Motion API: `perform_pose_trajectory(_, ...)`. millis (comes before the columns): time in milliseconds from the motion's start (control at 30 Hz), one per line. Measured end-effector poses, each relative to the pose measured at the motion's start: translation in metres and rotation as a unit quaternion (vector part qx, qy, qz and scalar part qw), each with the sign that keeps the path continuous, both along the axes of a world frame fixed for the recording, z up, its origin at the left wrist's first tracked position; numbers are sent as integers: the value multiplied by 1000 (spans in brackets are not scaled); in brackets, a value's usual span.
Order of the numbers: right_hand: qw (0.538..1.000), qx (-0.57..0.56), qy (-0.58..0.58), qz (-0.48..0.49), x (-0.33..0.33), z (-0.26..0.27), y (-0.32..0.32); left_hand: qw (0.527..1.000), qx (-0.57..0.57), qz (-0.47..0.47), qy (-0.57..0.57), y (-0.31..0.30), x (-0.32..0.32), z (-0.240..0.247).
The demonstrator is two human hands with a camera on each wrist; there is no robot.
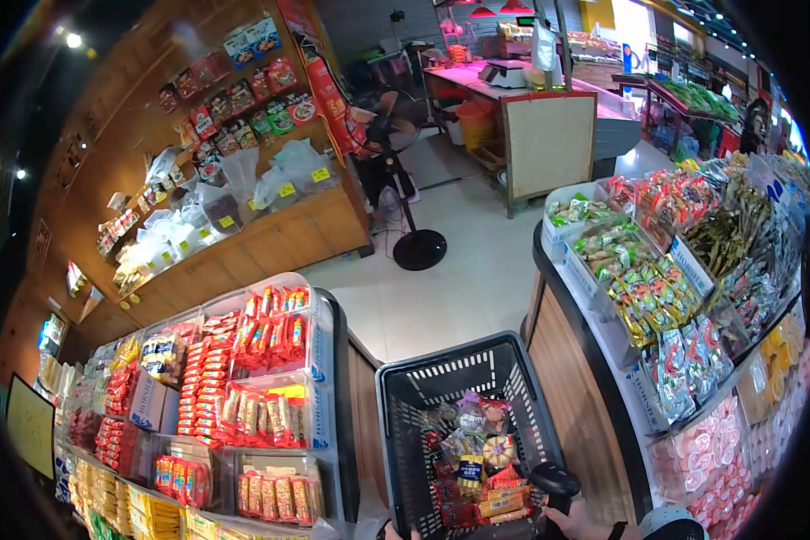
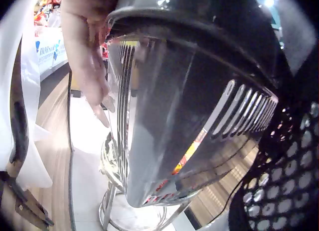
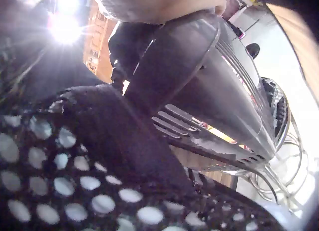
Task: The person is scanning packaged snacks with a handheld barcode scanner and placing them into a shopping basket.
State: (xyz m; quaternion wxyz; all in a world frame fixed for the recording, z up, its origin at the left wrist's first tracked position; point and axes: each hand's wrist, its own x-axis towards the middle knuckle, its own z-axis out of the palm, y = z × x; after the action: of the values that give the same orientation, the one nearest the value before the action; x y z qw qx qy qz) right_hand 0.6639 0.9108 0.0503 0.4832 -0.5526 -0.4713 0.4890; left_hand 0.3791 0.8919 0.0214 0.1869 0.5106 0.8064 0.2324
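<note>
A black slotted shopping basket (image 1: 537, 405) stands low in front of me in the head view. Packaged snacks (image 1: 504, 502) in red, orange and clear wrappers lie in its bottom. At its near left corner, my left hand (image 1: 396, 533) is mostly cut off by the frame; in the left wrist view its fingers (image 2: 92, 84) reach down over the rim along the outer wall. My right hand (image 1: 574, 522) grips the near right corner, beside a black rounded part (image 1: 556, 481). In the right wrist view that hand (image 3: 164, 6) lies across the top; its fingertips are mostly hidden.
Snack bins (image 1: 270, 414) flank the basket on the left, and another packed display (image 1: 657, 297) on the right. Ahead, a black standing fan (image 1: 418, 249) stands on the tiled floor (image 1: 378, 310). A wooden shelf unit (image 1: 306, 216) and a counter (image 1: 549, 135) are farther back.
</note>
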Motion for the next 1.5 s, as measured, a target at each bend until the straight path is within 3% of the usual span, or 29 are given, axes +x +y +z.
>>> perform_pose_trajectory(100, 993, -80, 76, 43, 8, -19, 7, 1000, 5, 3, 24, 0, -7, -15)
perform_pose_trajectory(133, 981, -167, 72, 60, 9, -6, 14, 999, 17, 6, 44, -1, -8, -17)
perform_pose_trajectory(167, 992, -83, -52, 84, 18, -47, 17, 999, 16, 7, 41, 0, -9, -18)
perform_pose_trajectory(233, 985, -90, -93, 111, 18, -58, 23, 1000, 7, 18, 7, 6, -12, -11)
perform_pose_trajectory(300, 993, -61, -61, 84, 7, -31, 29, 999, 28, -3, 18, 6, -18, -22)
perform_pose_trajectory(333, 994, -72, -9, 86, 0, 0, 35, 999, -26, 16, -17, 14, -18, -18)
perform_pose_trajectory(367, 995, -9, -36, 92, 8, -28, 39, 995, -78, 38, -55, 19, -14, -15)
perform_pose_trajectory(433, 985, 55, -108, 123, 23, -71, 36, 998, -31, 26, -51, 10, -10, -12)
perform_pose_trajectory(467, 984, 57, -111, 125, 18, -63, 30, 996, -56, 28, -65, 7, -11, -9)
perform_pose_trajectory(533, 998, -21, 22, 58, 8, -35, 19, 995, -71, 18, -62, 1, -10, -10)
perform_pose_trajectory(633, 991, -51, -86, 90, 15, -31, 26, 996, -21, -1, -86, 7, -12, -18)
perform_pose_trajectory(700, 993, -23, -86, 80, 13, -43, 23, 996, -43, 10, -81, 5, -15, -17)
perform_pose_trajectory(800, 996, -32, -58, 56, 7, -45, 15, 995, -64, 21, -80, -3, -19, -21)
perform_pose_trajectory(933, 997, -41, -52, 30, -6, -30, 14, 999, -11, 12, -45, -12, -21, -32)
perform_pose_trajectory(1000, 996, -73, -42, 24, -3, -33, 7, 995, 52, -79, -38, -25, -23, -12)
perform_pose_trajectory(1067, 994, -104, -31, 17, 6, -35, 1, 994, 68, -75, -35, -32, -14, -14)
perform_pose_trajectory(1167, 993, -91, 68, -13, 9, -40, -6, 994, 86, -69, -16, -40, -8, -11)
perform_pose_trajectory(1233, 989, -107, 95, -45, 12, -36, -22, 996, 28, -67, 50, -52, -1, -9)
perform_pose_trajectory(1267, 985, -129, 103, -50, 10, -30, -28, 985, 60, -82, 138, -56, -2, -12)
perform_pose_trajectory(1433, 995, -67, 44, -52, 4, -49, -32, 981, 93, -59, 161, -52, -5, -26)
perform_pose_trajectory(1500, 994, -76, 38, -74, 4, -49, -30, 896, 258, -89, 349, -46, -7, -28)
